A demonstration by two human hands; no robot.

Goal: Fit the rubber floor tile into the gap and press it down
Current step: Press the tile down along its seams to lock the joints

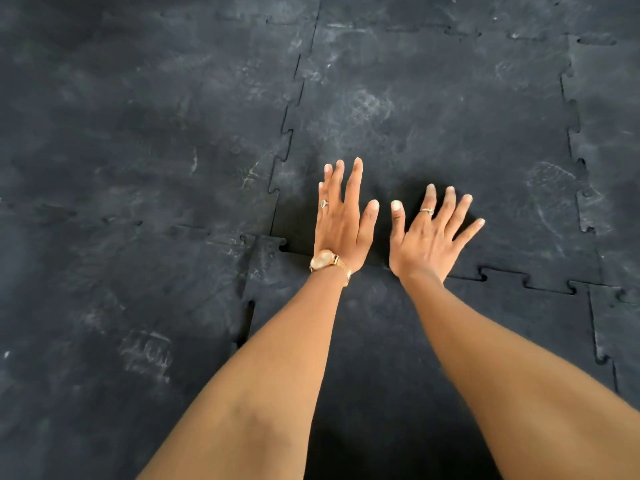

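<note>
A large black rubber floor tile (433,126) with jigsaw edges lies in the middle of the floor, ringed by matching tiles. Both my hands rest flat on its near edge, palms down, fingers spread. My left hand (343,220), with a ring and a gold watch at the wrist, lies near the tile's near-left corner. Just to its right lies my right hand (429,233), also ringed. The heels of both hands sit on the near seam (512,280), whose teeth show dark open lines to the right. A small dark gap (283,244) shows at the near-left corner.
Black interlocking rubber tiles (138,150) with pale scuffs and shoe prints cover the whole floor. The left seam (287,133) and right seam (575,140) of the middle tile run away from me. The tile under my forearms (381,306) lies closest.
</note>
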